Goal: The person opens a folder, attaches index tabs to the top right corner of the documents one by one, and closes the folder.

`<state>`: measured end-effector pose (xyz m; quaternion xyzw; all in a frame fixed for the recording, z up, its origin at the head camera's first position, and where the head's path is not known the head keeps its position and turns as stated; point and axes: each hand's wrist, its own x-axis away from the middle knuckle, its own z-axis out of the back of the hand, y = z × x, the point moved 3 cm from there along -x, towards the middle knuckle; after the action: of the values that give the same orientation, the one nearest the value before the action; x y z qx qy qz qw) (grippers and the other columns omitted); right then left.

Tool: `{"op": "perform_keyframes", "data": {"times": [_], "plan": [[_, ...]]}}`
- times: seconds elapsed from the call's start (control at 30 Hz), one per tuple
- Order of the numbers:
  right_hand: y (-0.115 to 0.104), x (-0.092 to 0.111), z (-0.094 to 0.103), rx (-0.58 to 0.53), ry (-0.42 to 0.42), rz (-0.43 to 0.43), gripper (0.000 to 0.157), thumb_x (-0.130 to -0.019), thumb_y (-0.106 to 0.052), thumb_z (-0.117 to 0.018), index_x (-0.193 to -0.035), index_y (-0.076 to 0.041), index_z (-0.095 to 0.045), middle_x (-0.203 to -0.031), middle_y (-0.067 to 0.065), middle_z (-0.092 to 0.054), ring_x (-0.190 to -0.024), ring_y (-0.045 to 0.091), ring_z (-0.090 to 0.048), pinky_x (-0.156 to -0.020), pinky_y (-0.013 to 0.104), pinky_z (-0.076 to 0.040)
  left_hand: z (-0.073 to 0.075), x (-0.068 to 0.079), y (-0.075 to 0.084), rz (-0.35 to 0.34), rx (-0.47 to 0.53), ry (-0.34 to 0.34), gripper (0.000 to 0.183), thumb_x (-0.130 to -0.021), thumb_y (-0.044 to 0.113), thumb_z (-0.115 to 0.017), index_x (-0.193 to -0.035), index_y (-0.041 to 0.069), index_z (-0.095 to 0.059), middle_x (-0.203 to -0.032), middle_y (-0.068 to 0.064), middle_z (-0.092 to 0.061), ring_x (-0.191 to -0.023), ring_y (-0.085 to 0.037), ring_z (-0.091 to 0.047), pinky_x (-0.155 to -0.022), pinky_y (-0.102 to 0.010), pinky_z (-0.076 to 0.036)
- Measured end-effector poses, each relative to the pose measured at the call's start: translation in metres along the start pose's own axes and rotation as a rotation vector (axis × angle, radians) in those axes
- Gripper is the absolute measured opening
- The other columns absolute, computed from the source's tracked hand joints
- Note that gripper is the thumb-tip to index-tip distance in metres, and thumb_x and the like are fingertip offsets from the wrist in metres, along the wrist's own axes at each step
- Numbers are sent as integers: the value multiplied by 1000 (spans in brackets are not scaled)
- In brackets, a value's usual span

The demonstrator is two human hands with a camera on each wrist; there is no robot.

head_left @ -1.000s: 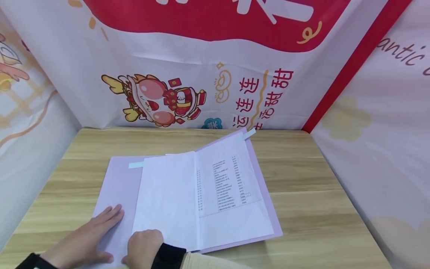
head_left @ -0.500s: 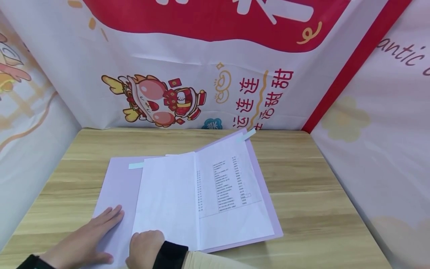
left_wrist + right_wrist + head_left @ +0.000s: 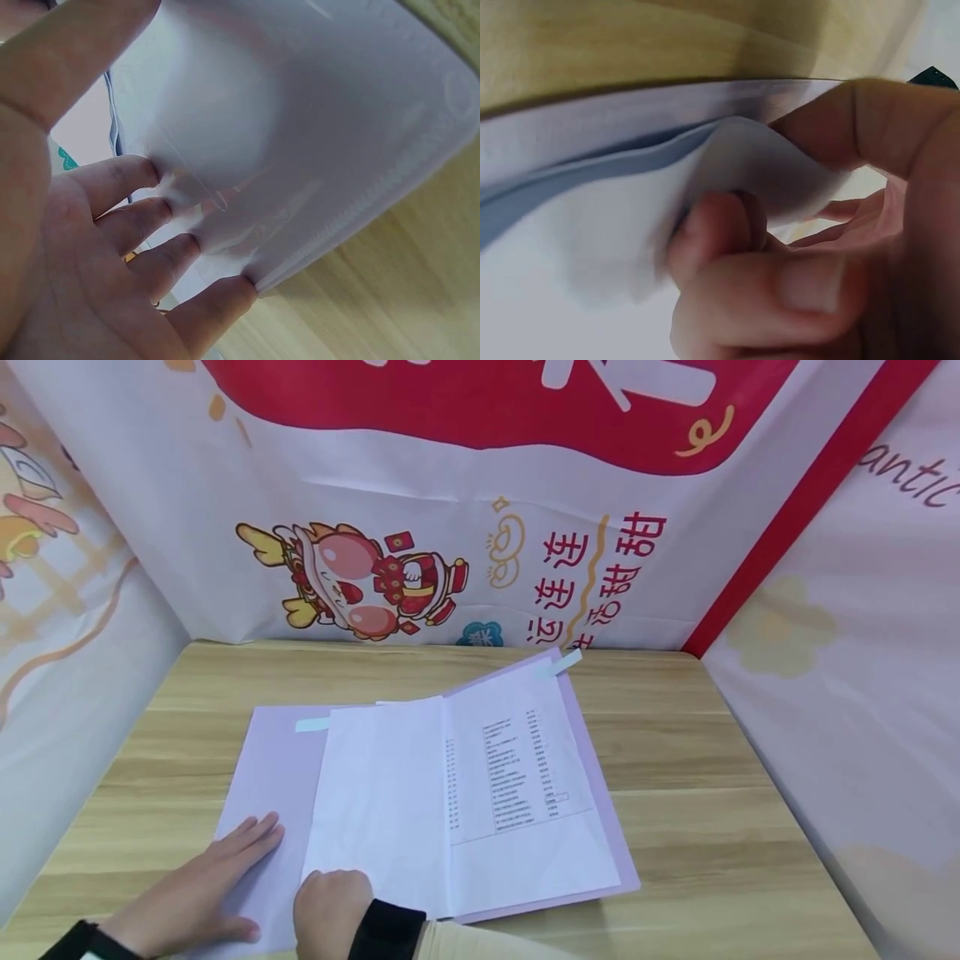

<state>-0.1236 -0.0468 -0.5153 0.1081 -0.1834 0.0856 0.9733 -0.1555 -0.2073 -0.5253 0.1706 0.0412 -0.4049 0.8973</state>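
A wooden bench (image 3: 697,777) is carrying an open lilac folder (image 3: 270,768), already spread flat. The white sheets (image 3: 382,802) are lying inside it, one leaf apparently being turned. The left hand (image 3: 195,893) is pressing flat, fingers straight, on the folder's left cover. The right hand (image 3: 333,906) is pinching a sheet's lower corner.

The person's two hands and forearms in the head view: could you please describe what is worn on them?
Both hands are bare. The right hand has a broad black wrist band, then a pale cream long sleeve. The left hand has a black wrist strap.
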Motion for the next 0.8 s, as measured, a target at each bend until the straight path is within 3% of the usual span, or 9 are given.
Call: {"op": "perform_keyframes", "data": {"times": [0.1,0.23,0.33,0.47,0.57,0.63,0.7,0.8], "plan": [[4,5,3,-10,53,29,28,-79,-51,-81,-86,-27,-69,-66,-10,-60,-55,8,-53,-52,25,-44,0,-1,0,23,-6,-7,106,-53,43,-94,-139,-5,-55,-151,-21,-49,-144,13,13,-109,-2,3],[8,13,10,-11,196,77,22,-79,-48,-81,-78,-29,-69,-61,-12,-60,-51,6,-51,-49,24,-41,-1,-2,-1,48,-4,-11,108,-51,42,-95,-140,-5,-56,-144,-25,-53,-142,15,13,-108,-1,3],[16,19,19,-16,312,169,19,-77,-44,-84,-77,-31,-70,-58,-12,-61,-48,5,-49,-46,23,-38,-1,-2,-2,81,20,-29,108,-51,40,-96,-140,-4,-55,-144,-26,-52,-141,16,11,-107,0,2],[35,28,35,-64,402,319,16,-82,-39,-82,-83,-28,-70,-57,-11,-60,-44,4,-47,-42,21,-36,-3,-2,-3,183,61,-121,109,-54,41,-96,-146,1,-52,-151,-23,-47,-155,-15,-11,-102,1,4],[53,38,48,-105,466,374,14,-89,-36,-76,-84,-25,-68,-58,-11,-60,-44,3,-48,-40,21,-37,-3,-2,-3,231,60,-161,110,-55,44,-95,-147,3,-52,-154,-21,-45,-144,-39,-37,-101,1,3],[66,48,58,-122,522,377,16,-93,-36,-72,-84,-24,-68,-59,-11,-60,-46,3,-51,-40,22,-38,-2,-3,-2,242,39,-174,110,-54,47,-95,-146,4,-53,-154,-20,-46,-140,-42,-42,-110,-7,-12],[79,58,67,-131,579,368,17,-95,-36,-70,-84,-23,-68,-61,-10,-61,-48,4,-54,-41,23,-38,-2,-4,-3,252,28,-201,111,-55,51,-93,-147,4,-52,-154,-19,-45,-138,-44,-43,-114,-23,-29],[99,74,78,-175,635,346,17,-95,-37,-71,-86,-22,-69,-65,-8,-63,-52,6,-57,-43,25,-39,-1,-5,-4,254,34,-213,111,-57,54,-92,-148,5,-51,-156,-18,-44,-139,-45,-42,-113,-25,-30]]}}
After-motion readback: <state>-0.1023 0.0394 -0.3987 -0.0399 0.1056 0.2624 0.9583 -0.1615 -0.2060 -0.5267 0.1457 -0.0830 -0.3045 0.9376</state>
